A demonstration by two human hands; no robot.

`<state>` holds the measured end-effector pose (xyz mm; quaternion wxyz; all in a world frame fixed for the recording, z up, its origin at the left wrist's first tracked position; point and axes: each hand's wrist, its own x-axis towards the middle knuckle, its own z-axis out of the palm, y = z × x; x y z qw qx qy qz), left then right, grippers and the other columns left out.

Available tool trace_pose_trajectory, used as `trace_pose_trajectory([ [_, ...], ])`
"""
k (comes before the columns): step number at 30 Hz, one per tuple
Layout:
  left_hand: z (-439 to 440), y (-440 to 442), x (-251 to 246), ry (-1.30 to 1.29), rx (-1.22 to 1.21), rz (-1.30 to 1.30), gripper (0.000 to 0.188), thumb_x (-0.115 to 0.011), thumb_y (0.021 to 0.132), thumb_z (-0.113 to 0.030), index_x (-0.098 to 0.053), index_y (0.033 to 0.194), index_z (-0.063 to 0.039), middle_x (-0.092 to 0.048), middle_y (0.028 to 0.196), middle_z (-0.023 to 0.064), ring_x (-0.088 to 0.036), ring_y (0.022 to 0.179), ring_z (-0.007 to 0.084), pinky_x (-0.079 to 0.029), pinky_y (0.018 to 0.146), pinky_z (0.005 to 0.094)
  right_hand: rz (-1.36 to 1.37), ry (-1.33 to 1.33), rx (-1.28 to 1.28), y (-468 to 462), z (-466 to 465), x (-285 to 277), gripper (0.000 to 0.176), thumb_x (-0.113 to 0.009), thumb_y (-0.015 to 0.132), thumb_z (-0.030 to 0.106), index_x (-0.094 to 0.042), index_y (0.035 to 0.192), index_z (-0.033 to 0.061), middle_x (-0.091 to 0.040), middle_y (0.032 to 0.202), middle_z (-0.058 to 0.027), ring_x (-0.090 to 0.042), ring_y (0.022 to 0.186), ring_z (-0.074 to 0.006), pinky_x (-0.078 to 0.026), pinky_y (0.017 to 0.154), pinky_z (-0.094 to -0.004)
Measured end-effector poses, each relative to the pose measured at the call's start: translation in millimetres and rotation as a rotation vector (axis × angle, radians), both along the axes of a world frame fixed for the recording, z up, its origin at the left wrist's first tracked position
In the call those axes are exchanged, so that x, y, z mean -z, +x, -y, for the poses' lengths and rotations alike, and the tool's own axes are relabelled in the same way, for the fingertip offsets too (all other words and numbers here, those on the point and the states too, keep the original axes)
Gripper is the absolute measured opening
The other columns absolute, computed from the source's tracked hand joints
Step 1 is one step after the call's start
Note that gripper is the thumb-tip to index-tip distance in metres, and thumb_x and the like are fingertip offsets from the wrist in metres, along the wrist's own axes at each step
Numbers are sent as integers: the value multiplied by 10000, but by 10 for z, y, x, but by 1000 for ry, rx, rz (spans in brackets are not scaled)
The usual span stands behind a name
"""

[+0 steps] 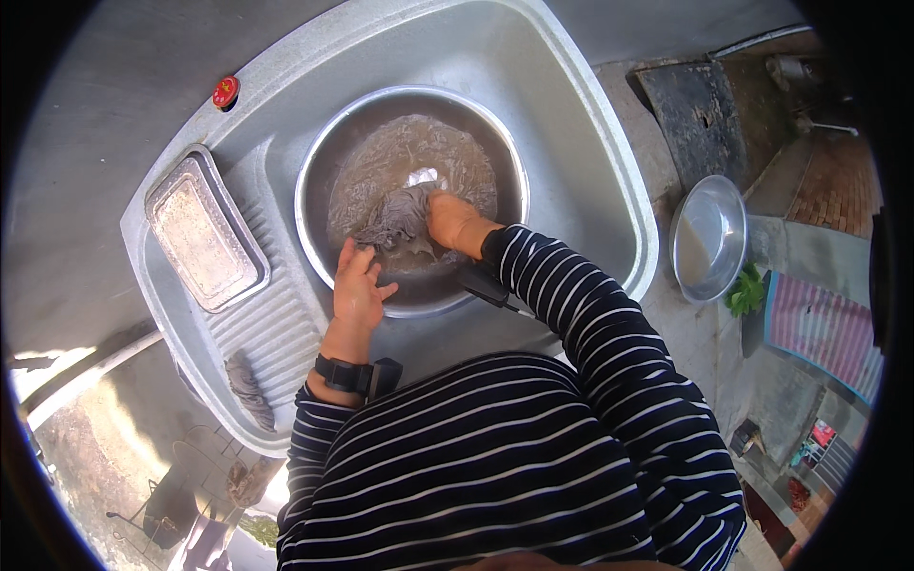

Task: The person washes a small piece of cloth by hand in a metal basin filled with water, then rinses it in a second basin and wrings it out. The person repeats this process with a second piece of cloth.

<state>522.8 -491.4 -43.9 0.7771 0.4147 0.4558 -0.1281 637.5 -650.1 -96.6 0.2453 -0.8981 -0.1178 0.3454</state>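
A wide metal basin (305,221) of murky brown water stands inside a grey laundry sink (614,178). My right hand (457,223) grips one end of a wet, bunched grey cloth (401,215) just over the water. The cloth's other end reaches the fingertips of my left hand (360,289), at the basin's near left rim. The fingers of that hand are spread, with nothing seen enclosed in them. Bright light reflects off the water behind the cloth.
Left of the basin, a rectangular metal tray (203,232) rests by the ribbed washboard (275,342). A twisted grey cloth (248,392) lies lower on it. A red round cap (226,91) sits on the rim. On the floor at right is another metal basin (710,239) with cloudy water.
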Motion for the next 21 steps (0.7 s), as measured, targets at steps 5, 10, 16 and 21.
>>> trace_pose_trajectory([
  [5, 12, -55, 57, 24, -36, 39, 715, -566, 868, -254, -176, 1459, -153, -99, 1512, 131, -135, 1370, 394, -273, 953, 682, 81, 12, 65, 78, 172, 6, 293, -605, 754, 115, -597, 1033, 27, -626, 1045, -207, -591, 999, -381, -454, 876, -439],
  [10, -42, 38, 183, -169, -75, 60, 622, -579, 873, -332, -287, 1393, -152, -277, 1387, 157, -286, 1291, 376, -307, 941, 681, 56, 409, 58, -65, -80, -294, 262, -604, 694, 84, -585, 942, 3, -630, 869, -246, -620, 853, -409, -492, 732, -442],
  [16, -258, -46, 349, -402, -252, 352, 458, -472, 939, -279, -386, 1308, -21, -500, 1154, 164, -533, 1054, 388, -412, 946, 570, 230, 995, -154, -792, -481, -847, 303, -676, 758, 283, -533, 868, 39, -620, 718, -170, -621, 690, -384, -473, 627, -459],
  [21, -43, 5, 227, -233, -203, 212, 405, -399, 899, -47, -401, 1301, 6, -515, 1198, 191, -547, 1072, 367, -445, 925, 558, 341, 636, -122, -464, -331, -670, 269, -482, 912, 307, -542, 880, 46, -632, 745, -184, -625, 711, -389, -483, 657, -481],
])
